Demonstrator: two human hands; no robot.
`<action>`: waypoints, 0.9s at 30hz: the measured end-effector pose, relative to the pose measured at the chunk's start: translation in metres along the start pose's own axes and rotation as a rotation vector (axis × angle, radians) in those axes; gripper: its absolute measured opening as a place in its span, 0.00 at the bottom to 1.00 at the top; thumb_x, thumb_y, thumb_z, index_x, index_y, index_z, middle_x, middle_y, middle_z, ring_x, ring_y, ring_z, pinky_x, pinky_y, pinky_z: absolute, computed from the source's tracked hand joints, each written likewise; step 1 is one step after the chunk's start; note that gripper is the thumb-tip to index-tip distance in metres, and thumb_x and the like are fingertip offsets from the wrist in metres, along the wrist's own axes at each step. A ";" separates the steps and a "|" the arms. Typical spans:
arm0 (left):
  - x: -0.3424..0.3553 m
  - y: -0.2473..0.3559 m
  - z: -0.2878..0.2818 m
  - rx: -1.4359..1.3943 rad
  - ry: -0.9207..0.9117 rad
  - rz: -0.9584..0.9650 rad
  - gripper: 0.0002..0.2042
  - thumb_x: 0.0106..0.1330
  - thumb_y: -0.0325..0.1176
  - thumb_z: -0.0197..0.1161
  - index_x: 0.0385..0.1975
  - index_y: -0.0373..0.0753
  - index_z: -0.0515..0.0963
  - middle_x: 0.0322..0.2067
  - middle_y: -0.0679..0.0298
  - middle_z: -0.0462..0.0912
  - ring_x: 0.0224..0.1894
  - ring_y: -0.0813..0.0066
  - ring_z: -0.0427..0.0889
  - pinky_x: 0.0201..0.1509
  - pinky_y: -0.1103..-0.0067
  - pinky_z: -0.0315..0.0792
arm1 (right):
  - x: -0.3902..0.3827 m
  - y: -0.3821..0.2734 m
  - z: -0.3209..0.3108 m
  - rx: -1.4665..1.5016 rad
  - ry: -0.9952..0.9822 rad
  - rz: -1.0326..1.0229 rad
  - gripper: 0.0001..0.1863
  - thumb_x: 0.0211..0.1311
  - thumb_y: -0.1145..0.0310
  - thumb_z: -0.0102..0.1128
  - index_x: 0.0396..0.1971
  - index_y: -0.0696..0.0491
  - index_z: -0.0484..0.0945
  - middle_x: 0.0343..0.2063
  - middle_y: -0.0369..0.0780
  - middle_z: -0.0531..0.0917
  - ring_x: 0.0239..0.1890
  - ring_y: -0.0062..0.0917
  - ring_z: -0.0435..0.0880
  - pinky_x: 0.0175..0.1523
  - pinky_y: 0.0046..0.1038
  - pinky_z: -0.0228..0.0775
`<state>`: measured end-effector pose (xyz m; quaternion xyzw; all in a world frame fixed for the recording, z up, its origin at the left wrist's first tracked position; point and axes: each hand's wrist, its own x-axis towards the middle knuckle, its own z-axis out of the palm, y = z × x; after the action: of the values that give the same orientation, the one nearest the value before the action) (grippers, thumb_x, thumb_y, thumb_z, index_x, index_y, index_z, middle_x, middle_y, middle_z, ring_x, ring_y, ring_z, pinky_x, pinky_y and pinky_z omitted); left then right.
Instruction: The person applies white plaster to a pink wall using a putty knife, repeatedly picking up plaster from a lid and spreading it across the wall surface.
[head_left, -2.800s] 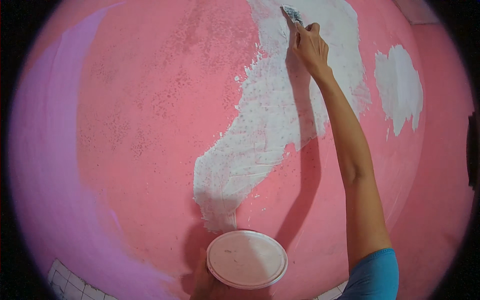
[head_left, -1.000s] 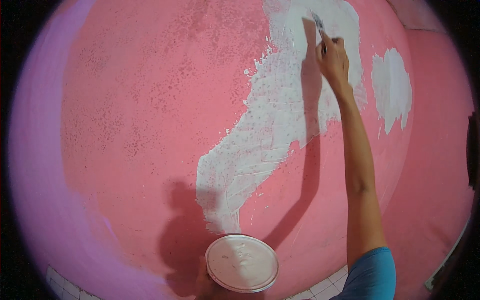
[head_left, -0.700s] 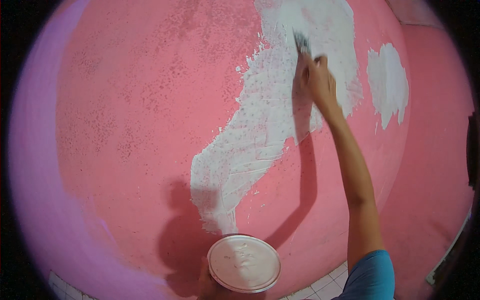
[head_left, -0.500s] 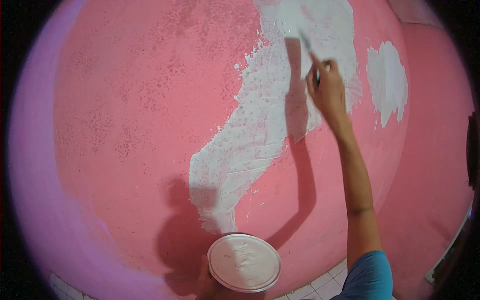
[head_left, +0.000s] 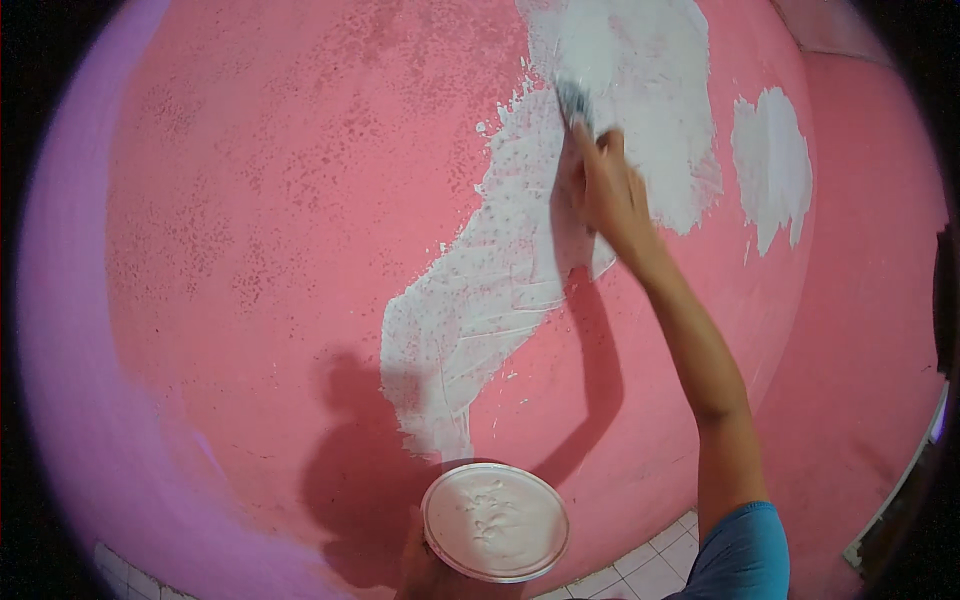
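Note:
My right hand (head_left: pixel 618 200) is closed around the handle of a putty knife (head_left: pixel 573 102). Its metal blade lies against the wall, at the left edge of the upper part of a large white putty patch (head_left: pixel 520 215). Below, at the lower middle, my left hand (head_left: pixel 418 560) supports a round tub of white putty (head_left: pixel 497 522) from its left side and underneath. Most of that hand's fingers are hidden by the tub. The putty's surface is uneven, with scooped ridges in the middle.
The pink wall (head_left: pixel 250 250) fills most of the view, speckled with dark spots at upper left. A smaller white patch (head_left: pixel 772 165) sits to the right, near the room's corner. Pale floor tiles (head_left: pixel 655 565) show at the bottom, and shadows of me fall on the wall.
My right hand and the putty knife have moved left and slightly down across the patch, and the blade now tilts up to the left. The tub has shifted slightly right.

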<state>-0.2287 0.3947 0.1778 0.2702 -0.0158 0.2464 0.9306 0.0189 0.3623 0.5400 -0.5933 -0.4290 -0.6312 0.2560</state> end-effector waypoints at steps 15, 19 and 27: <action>-0.014 0.002 -0.003 0.015 -0.005 0.004 0.34 0.70 0.58 0.30 0.64 0.34 0.55 0.62 0.50 0.61 0.63 0.54 0.61 0.67 0.61 0.54 | 0.102 0.051 0.002 -0.083 0.224 -0.144 0.21 0.52 0.72 0.58 0.50 0.57 0.75 0.26 0.50 0.77 0.30 0.45 0.79 0.37 0.38 0.72; -0.019 0.006 -0.008 -0.003 0.006 0.024 0.34 0.70 0.58 0.30 0.64 0.34 0.55 0.62 0.50 0.61 0.63 0.54 0.61 0.67 0.61 0.54 | -0.006 -0.004 -0.009 0.037 -0.024 -0.069 0.22 0.51 0.74 0.60 0.50 0.54 0.75 0.35 0.49 0.77 0.30 0.41 0.80 0.35 0.35 0.73; -0.014 0.004 -0.004 0.033 0.038 0.004 0.34 0.70 0.58 0.31 0.64 0.35 0.56 0.61 0.51 0.63 0.63 0.55 0.62 0.67 0.62 0.54 | 0.060 0.028 -0.037 0.019 0.318 -0.126 0.18 0.52 0.69 0.61 0.45 0.54 0.80 0.37 0.51 0.78 0.35 0.41 0.81 0.40 0.34 0.74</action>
<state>-0.2432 0.3938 0.1740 0.2809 0.0053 0.2535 0.9256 0.0125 0.3276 0.6072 -0.4553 -0.4253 -0.7278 0.2866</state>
